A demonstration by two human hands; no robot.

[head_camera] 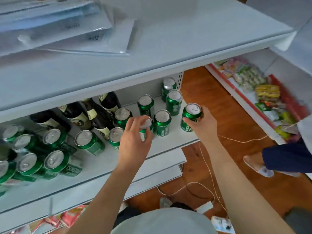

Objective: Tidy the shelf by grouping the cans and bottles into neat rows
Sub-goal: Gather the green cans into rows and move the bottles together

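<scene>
Green cans (162,122) with silver pull-tab tops stand scattered on the white metal shelf (175,141), their white lettering too blurred to read. Dark glass bottles (101,115) with cream labels stand behind them, further left. The right hand (201,123) wraps its fingers round one upright can (190,117) at the shelf's right end. The left hand (135,137) curls over the top of another can (145,128) just beside the middle cluster.

Glossy metal cans (162,123), dark glass bottles (99,115)
</scene>
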